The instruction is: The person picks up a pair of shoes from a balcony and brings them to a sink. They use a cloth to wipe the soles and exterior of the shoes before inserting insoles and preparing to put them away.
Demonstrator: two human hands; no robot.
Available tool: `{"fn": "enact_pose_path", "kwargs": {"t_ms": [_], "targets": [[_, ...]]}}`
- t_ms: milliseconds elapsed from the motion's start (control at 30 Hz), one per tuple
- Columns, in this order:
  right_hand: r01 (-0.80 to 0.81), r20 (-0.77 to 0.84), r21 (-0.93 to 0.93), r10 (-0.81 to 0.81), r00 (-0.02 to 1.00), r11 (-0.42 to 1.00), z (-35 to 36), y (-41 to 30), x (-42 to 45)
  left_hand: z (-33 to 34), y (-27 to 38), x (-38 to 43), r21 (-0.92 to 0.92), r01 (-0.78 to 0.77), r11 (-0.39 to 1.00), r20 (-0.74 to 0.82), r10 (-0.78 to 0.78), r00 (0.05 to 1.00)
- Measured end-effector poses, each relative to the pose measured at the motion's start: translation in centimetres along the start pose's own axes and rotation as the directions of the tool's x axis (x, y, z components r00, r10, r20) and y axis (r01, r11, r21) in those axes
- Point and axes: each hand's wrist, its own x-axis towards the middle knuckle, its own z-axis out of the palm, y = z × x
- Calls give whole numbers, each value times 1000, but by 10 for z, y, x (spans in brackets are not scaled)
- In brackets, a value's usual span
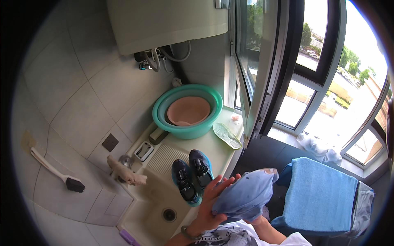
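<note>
A bunched piece of light-blue fabric with small dark stars is held up in front of my torso, between both hands. My left hand presses its left side, with the thumb on the near face and the fingers extended along the far edge. Its lower right edge is supported by my right hand, whose fingers are mostly hidden by the fabric. Just left of the fabric, a pair of dark shoes with turquoise soles stands at the sink's edge. Whether the fabric encloses anything cannot be told.
A stone-coloured sink with a ribbed washboard lies left. Nested green basins hold a pink bowl. An insole lies by the open window sash. A blue towel covers something right; a brush hangs left.
</note>
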Motion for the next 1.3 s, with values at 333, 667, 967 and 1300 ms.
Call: {"fn": "enact_pose_path", "kwargs": {"t_ms": [333, 667, 967, 1300], "targets": [[56, -416, -143, -112, 903, 988, -21, 49, -10, 50, -31, -35, -178, 405, 897, 429, -299, 852], [-435, -331, -846, 335, 882, 309, -93, -67, -1, -10, 8, -26, 469, 232, 852, -7, -259, 966], [249, 350, -611, -26, 936, 751, -6, 0, 43, -21, 43, 20, 472, 92, 877, -197, 3, 980], [324, -150, -652, -536, 831, 685, 0, -24, 256, -78, 45, -40, 407, 384, 829, -607, -69, 792]]}}
